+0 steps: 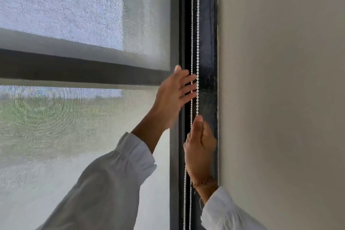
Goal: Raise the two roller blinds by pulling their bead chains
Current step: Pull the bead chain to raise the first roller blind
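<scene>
A grey mesh roller blind [84,136] hangs over the window and lets the view outside show through. Two strands of white bead chain [197,24] run down the dark frame at the blind's right edge. My left hand [175,95] is raised with its fingers spread, and the fingertips reach the chain strands without closing on them. Lower down, my right hand [199,144] pinches the right strand between thumb and fingers. Both arms wear white sleeves, and a thin bracelet circles the right wrist.
A dark vertical window frame [211,52] stands behind the chains. A plain beige wall [280,99] fills the right side. A dark horizontal window bar [74,69] crosses behind the blind at the height of my left hand.
</scene>
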Motion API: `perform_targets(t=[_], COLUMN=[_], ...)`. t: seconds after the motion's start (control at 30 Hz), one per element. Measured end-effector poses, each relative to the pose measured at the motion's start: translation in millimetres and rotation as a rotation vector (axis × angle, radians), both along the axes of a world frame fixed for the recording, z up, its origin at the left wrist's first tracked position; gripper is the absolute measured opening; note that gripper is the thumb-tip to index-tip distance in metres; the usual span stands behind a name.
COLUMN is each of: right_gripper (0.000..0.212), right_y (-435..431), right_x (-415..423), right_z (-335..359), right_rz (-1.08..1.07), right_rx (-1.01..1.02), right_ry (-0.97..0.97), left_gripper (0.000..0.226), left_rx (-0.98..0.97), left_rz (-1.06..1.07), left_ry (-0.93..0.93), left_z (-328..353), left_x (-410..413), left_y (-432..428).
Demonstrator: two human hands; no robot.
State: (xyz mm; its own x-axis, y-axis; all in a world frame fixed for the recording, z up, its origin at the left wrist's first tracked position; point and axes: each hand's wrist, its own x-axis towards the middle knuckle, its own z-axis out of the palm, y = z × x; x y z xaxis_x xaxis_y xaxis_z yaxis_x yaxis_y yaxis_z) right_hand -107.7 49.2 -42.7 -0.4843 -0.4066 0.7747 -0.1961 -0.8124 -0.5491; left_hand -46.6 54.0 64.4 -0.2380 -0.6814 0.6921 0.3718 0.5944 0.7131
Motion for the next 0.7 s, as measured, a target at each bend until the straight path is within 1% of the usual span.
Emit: perform_targets(t=[0.03, 0.07, 0.1, 0.13, 0.17, 0.2, 0.27, 0.33, 0.4, 0.43, 0.5, 0.57, 0.63, 0.7], right_gripper=[0.036, 0.035, 0.034, 0.033, 0.035, 0.038, 0.041, 0.043, 0.043, 0.041, 0.038, 0.037, 0.040, 0.044], right_y=[8, 16, 24, 29, 35, 40, 47, 55, 64, 70, 78, 87, 97, 109], right_x=[-1, -1, -1, -1, 0, 0, -2, -6, -7, -6, -3, 1, 7, 10], right_z=[-3, -5, -5, -4, -4, -5, -11, -24, -43, -53, -70, -77, -73, -60], right_rz=[0.024, 0.039, 0.045, 0.039, 0.026, 0.006, -0.040, -0.082, -0.139, -0.158, -0.171, -0.179, -0.071, 0.162], right_rx=[-0.010, -0.016, -0.017, -0.017, -0.016, -0.013, -0.009, -0.018, -0.044, -0.054, -0.045, -0.024, 0.030, 0.149], right_ry=[0.000, 0.001, 0.003, 0.009, 0.014, 0.017, 0.035, 0.068, 0.116, 0.138, 0.164, 0.175, 0.129, 0.027], left_gripper=[0.040, 0.032, 0.024, 0.019, 0.020, 0.026, 0.043, 0.048, 0.047, 0.047, 0.044, 0.043, 0.045, 0.046], left_rx=[-0.030, -0.065, -0.094, -0.105, -0.077, -0.015, 0.113, 0.167, 0.175, 0.170, 0.154, 0.112, 0.014, -0.087], left_rz=[0.030, 0.128, 0.262, 0.340, 0.318, 0.216, -0.060, -0.265, -0.365, -0.325, -0.141, 0.018, 0.111, 0.190], left_ry=[0.036, 0.051, 0.034, 0.008, -0.013, -0.020, 0.030, 0.087, 0.091, 0.069, 0.062, 0.166, 0.279, 0.315], left_z=[5, 9, 9, 6, 2, -2, -1, 14, 29, 31, 24, 9, 3, 5], left_x=[-1, -2, -4, -7, -11, -15, -20, -15, -10, -10, -15, -20, -20, -16], left_y=[3, 4, 4, 2, 3, 8, 19, 37, 58, 68, 81, 94, 109, 126])
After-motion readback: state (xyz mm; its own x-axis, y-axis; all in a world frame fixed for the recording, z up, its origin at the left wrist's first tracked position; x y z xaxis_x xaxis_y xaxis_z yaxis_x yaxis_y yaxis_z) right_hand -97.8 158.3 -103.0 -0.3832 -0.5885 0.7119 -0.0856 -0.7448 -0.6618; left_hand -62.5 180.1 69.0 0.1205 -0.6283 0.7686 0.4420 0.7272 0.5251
